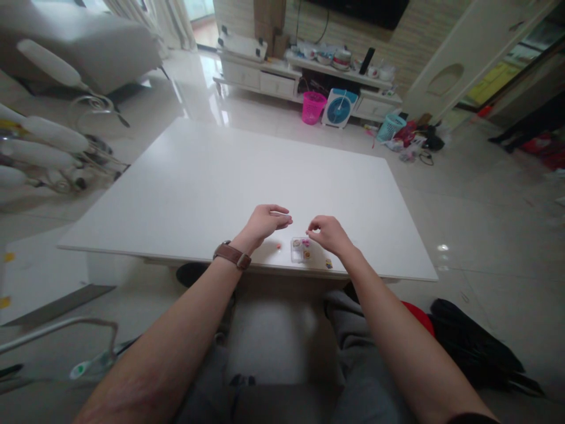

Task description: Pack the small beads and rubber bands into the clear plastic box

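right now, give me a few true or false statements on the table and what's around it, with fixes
1. A clear box sits on the white table. True.
2. The small red piece is inside the box. False: the small red piece lies outside it, on the table.
3. The left hand and right hand are both over the table. True.
4. The pink basket is on the table. False: the pink basket stands on the floor.

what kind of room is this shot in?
Likely a home living room: a sofa by the curtains, a low cabinet along the wall, and a blue box fan on the tiled floor.
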Motion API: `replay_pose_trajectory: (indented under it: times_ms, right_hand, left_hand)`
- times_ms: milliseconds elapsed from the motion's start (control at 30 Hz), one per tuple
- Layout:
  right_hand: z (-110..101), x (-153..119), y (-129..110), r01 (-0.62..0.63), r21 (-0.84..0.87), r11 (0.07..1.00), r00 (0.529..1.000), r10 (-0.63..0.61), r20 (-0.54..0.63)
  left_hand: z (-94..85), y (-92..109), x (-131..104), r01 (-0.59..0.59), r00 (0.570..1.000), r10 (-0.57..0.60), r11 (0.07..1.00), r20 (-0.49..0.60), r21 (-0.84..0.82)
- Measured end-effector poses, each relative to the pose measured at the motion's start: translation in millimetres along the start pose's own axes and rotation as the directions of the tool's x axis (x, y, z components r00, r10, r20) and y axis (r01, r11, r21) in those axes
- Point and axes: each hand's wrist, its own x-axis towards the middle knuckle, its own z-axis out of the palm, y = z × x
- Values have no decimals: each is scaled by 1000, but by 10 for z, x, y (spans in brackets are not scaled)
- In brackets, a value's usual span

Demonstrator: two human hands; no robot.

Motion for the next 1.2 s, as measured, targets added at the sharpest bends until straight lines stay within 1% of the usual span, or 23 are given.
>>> replay_pose_trajectory:
  times_ms: [67,133,267,433,667,967,1200]
  right_hand:
    - [52,-13,74,-4,-96,995,994,14,106]
    - [122,-19,101,6,-161,987,983,24,180]
    - [237,-9,100,21,-246,969,970,40,240]
    - [294,-5,129,37,-268,963,972,27,232]
    - [362,-10,147,29,-266,964,978,28,209]
    - [252,12,136,-20,-236,972,978,68,197]
    - [310,6,129,-56,-280,958,973,116,201]
  left_hand:
    - [-2,14,-8,-15,1000,15,1000,1,22]
    - [-2,27,-18,-21,1000,20,999,7,30]
    - [2,38,-27,-23,1000,23,1000,9,20]
    - [1,34,-25,-29,1000,29,999,5,14]
    - [13,46,-31,-30,1000,30,999,2,16]
    - [12,47,-41,-33,999,33,999,5,21]
    - [23,49,-42,-37,999,36,999,12,36]
